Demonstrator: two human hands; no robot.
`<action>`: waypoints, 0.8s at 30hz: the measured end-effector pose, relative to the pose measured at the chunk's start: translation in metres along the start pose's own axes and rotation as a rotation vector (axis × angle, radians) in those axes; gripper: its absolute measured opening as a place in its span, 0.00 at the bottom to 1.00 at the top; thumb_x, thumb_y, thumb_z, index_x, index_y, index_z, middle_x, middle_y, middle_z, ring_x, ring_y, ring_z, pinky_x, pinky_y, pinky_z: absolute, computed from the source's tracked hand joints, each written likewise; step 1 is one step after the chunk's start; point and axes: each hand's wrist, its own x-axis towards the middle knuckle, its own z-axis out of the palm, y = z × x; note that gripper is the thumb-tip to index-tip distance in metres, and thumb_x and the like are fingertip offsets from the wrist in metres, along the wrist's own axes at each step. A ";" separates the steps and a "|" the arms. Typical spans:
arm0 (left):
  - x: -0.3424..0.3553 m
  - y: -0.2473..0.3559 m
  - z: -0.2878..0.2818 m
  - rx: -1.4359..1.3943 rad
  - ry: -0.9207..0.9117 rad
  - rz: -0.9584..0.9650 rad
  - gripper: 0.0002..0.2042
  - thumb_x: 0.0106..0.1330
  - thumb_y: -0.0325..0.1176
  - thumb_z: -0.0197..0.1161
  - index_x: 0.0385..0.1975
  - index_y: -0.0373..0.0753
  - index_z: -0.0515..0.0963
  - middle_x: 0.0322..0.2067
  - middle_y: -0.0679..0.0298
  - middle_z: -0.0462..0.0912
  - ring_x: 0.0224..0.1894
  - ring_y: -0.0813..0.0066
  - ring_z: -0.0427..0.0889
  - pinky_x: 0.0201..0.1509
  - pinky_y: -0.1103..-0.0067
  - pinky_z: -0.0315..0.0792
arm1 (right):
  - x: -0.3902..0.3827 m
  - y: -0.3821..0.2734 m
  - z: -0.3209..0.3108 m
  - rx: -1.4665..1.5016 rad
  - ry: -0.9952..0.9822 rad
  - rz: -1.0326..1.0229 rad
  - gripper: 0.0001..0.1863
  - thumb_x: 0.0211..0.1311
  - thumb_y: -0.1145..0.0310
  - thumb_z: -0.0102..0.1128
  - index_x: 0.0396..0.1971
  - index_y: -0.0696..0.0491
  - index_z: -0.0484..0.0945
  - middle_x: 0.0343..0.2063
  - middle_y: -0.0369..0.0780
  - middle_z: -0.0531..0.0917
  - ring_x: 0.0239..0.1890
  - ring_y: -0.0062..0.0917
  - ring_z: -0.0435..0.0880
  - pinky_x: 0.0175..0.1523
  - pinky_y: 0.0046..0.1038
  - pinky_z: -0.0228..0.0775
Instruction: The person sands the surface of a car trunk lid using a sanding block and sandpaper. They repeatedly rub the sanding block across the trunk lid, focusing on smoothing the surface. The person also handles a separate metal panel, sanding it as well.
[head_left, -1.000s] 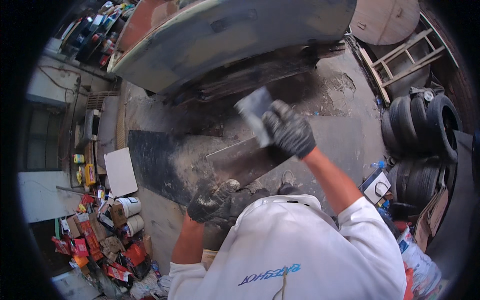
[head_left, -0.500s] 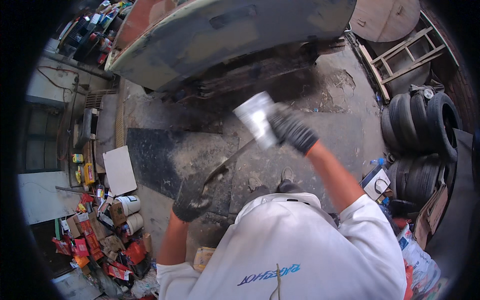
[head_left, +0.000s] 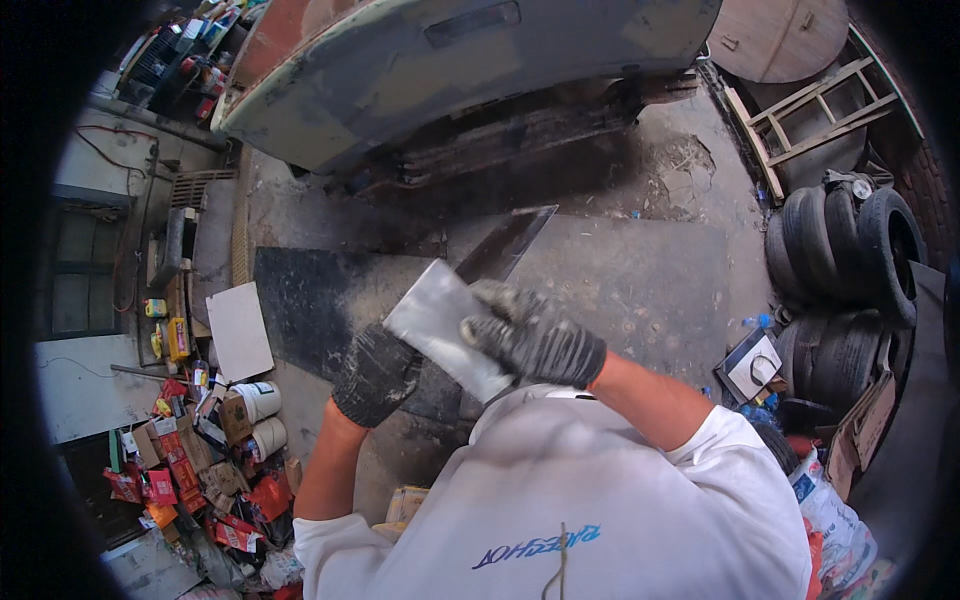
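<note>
I see both gloves as dark knit cloth with a rough, grimy coating: the left hand (head_left: 375,375) and the right hand (head_left: 535,340) look matt and dusty. The flat plate (head_left: 440,325) between them reads as bare metal, smooth with a dull grey sheen. A long dark strip (head_left: 505,245) behind it looks like matt metal. The car body (head_left: 450,70) above has worn, patchy, sanded paint. The concrete floor (head_left: 640,290) is rough and stained. The tyres (head_left: 850,250) are matt black rubber.
</note>
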 end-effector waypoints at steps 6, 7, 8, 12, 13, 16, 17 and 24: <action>-0.003 0.012 -0.002 -0.276 0.061 0.004 0.29 0.53 0.21 0.63 0.59 0.34 0.69 0.59 0.48 0.70 0.63 0.53 0.69 0.65 0.66 0.64 | 0.008 0.036 -0.012 1.050 0.030 0.431 0.22 0.60 0.64 0.64 0.51 0.57 0.72 0.39 0.34 0.79 0.39 0.16 0.79 0.43 0.19 0.74; -0.004 0.013 0.001 -0.482 0.162 -0.037 0.31 0.54 0.24 0.64 0.61 0.34 0.66 0.61 0.49 0.68 0.63 0.54 0.68 0.66 0.66 0.63 | 0.009 0.039 -0.012 1.066 0.054 0.418 0.22 0.60 0.64 0.64 0.51 0.58 0.72 0.39 0.34 0.79 0.39 0.16 0.79 0.43 0.19 0.74; -0.005 0.014 0.005 -0.677 0.268 -0.101 0.33 0.56 0.28 0.66 0.63 0.34 0.63 0.62 0.49 0.67 0.64 0.55 0.67 0.67 0.67 0.61 | 0.009 0.040 -0.011 1.082 0.078 0.403 0.23 0.60 0.64 0.65 0.51 0.58 0.72 0.39 0.34 0.79 0.39 0.16 0.79 0.42 0.19 0.74; -0.010 0.020 0.034 -1.916 0.462 -0.191 0.42 0.62 0.55 0.60 0.67 0.31 0.54 0.66 0.48 0.60 0.66 0.57 0.63 0.71 0.65 0.55 | 0.008 0.037 0.002 0.785 0.124 0.392 0.26 0.60 0.62 0.64 0.53 0.61 0.72 0.38 0.36 0.80 0.40 0.17 0.78 0.44 0.21 0.73; -0.012 0.021 0.041 -2.238 0.475 -0.209 0.42 0.63 0.58 0.57 0.67 0.31 0.54 0.65 0.48 0.61 0.66 0.57 0.63 0.71 0.65 0.55 | 0.008 0.035 0.005 0.673 0.110 0.333 0.26 0.61 0.61 0.64 0.53 0.62 0.72 0.38 0.37 0.80 0.39 0.17 0.78 0.44 0.21 0.73; -0.006 0.021 0.058 -2.353 0.681 -0.626 0.33 0.69 0.54 0.51 0.64 0.32 0.61 0.62 0.51 0.67 0.62 0.59 0.68 0.67 0.64 0.61 | 0.014 0.031 0.008 0.659 0.004 0.505 0.32 0.61 0.58 0.64 0.58 0.62 0.68 0.41 0.38 0.78 0.43 0.19 0.75 0.47 0.22 0.71; -0.003 0.023 0.060 -2.309 0.674 -0.593 0.30 0.70 0.51 0.51 0.63 0.33 0.63 0.60 0.52 0.69 0.60 0.60 0.70 0.66 0.63 0.64 | 0.018 0.030 0.005 0.670 -0.087 0.483 0.32 0.61 0.57 0.63 0.59 0.62 0.67 0.42 0.38 0.77 0.44 0.18 0.75 0.47 0.21 0.70; 0.012 0.031 0.044 -2.232 0.704 -0.471 0.26 0.73 0.46 0.47 0.62 0.32 0.65 0.59 0.54 0.70 0.61 0.62 0.69 0.66 0.66 0.64 | 0.024 0.011 0.000 -0.623 0.300 -0.205 0.14 0.64 0.62 0.55 0.46 0.53 0.73 0.35 0.50 0.80 0.31 0.35 0.80 0.31 0.36 0.74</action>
